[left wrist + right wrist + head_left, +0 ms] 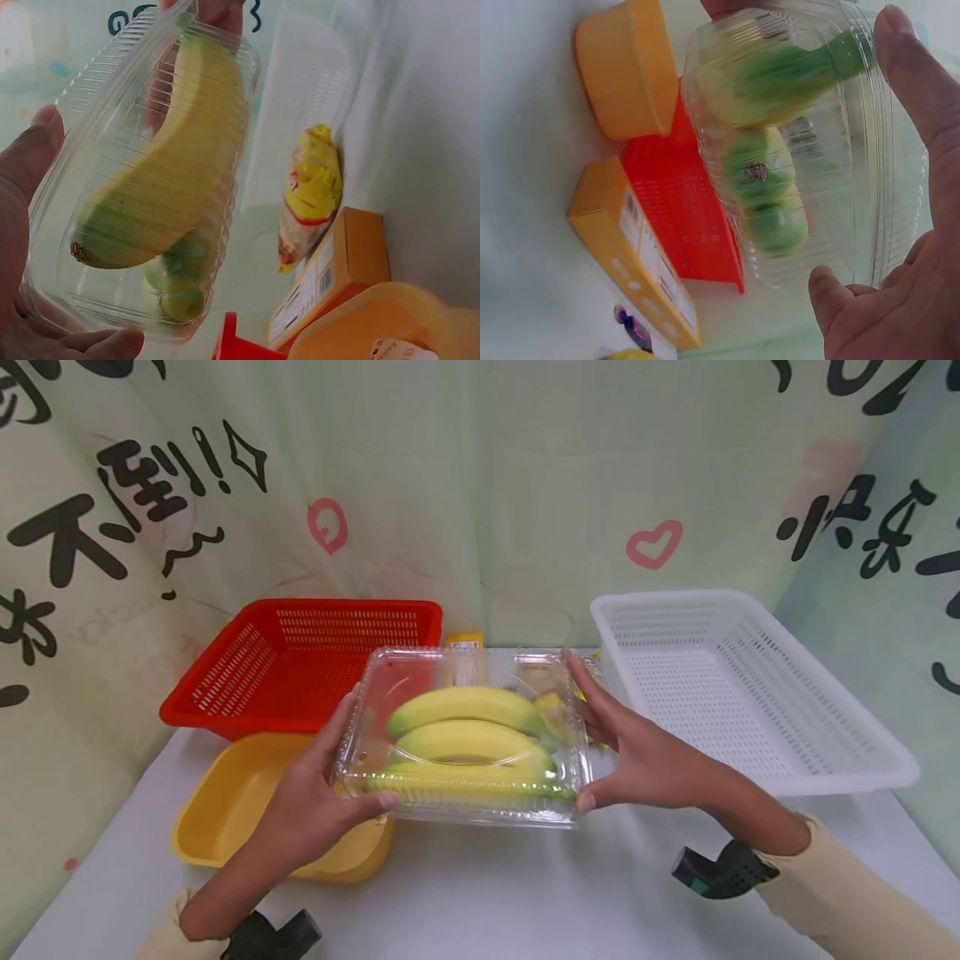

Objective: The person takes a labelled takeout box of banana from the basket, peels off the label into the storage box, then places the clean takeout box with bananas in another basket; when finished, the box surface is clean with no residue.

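A clear plastic clamshell box (480,815) is held up over the white table, its lid down. Inside lie three yellow bananas (472,739) with green ends, side by side. My left hand (307,814) grips the left side, thumb along the front edge. On the opposite side my right hand (648,768) holds the box between thumb and fingers. In the left wrist view, one banana (172,165) shows lengthwise through the ridged wall. Green banana ends (776,225) face the right wrist camera.
Behind at left stands a red basket (247,718), with a yellow tub (217,810) before it. A white basket (750,718) is at right. Between them are an orange-yellow carton (604,202), a yellow printed bag (313,180) and a small purple-wrapped item (634,328).
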The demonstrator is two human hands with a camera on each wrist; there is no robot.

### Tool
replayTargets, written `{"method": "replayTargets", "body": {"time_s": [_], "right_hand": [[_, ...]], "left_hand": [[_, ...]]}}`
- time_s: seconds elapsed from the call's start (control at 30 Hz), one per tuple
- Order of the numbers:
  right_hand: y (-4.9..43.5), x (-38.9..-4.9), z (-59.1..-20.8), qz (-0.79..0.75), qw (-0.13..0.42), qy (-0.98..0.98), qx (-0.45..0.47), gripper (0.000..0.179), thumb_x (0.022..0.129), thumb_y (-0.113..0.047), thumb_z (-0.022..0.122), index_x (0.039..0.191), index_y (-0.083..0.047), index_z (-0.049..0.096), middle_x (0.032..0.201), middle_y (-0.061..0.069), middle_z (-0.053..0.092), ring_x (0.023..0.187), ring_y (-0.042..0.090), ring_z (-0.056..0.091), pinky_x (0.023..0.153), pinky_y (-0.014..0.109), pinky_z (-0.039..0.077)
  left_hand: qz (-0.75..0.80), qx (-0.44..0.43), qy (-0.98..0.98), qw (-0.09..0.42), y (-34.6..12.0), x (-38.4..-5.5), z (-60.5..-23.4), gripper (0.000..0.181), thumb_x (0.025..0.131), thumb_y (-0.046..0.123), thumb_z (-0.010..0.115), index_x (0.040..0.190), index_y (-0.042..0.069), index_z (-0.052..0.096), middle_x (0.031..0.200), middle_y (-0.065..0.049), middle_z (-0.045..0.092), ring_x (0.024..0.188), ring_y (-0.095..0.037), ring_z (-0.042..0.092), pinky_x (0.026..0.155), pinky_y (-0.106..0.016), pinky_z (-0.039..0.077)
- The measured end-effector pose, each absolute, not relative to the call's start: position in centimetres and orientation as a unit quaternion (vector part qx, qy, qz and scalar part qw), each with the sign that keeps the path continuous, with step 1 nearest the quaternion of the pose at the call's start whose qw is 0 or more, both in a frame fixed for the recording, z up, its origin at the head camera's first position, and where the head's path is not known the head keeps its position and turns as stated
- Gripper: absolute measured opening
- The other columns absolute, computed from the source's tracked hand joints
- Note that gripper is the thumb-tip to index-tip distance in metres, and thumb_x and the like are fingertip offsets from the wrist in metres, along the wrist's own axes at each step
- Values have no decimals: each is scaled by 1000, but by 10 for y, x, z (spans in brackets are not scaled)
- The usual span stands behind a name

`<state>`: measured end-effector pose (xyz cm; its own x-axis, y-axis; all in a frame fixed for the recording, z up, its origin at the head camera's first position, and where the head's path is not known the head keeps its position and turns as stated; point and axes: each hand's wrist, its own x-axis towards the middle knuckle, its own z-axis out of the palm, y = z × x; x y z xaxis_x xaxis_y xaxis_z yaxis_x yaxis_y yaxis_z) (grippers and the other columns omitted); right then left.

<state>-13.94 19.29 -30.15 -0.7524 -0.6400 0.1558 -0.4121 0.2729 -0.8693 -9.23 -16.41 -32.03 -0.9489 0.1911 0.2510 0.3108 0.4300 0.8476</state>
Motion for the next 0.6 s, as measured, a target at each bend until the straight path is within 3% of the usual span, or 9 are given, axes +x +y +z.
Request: {"method": "replayTargets", "body": {"time_s": [0.27, 0.6], "right_hand": [[173, -157, -292, -536, 128, 771, -320, 126, 71, -33, 88, 155, -35, -7, 162, -2, 1, 145, 20, 17, 100, 32, 42], [155, -171, -289, -528, 108, 774, -333, 125, 74, -24, 86, 156, -25, -8, 162, -4, -1, 146, 15, 12, 107, 28, 32]], "left_hand": [[-504, -154, -846, 80, -182, -109, -313, 95, 83, 16, 79, 156, 30, 20, 146, -8, 44, 118, -29, 54, 80, -23, 53], [-499, -153, -844, 123, -191, -118, -311, 88, 86, 13, 75, 155, 28, 23, 146, -10, 44, 122, -32, 52, 79, -19, 51]]}}
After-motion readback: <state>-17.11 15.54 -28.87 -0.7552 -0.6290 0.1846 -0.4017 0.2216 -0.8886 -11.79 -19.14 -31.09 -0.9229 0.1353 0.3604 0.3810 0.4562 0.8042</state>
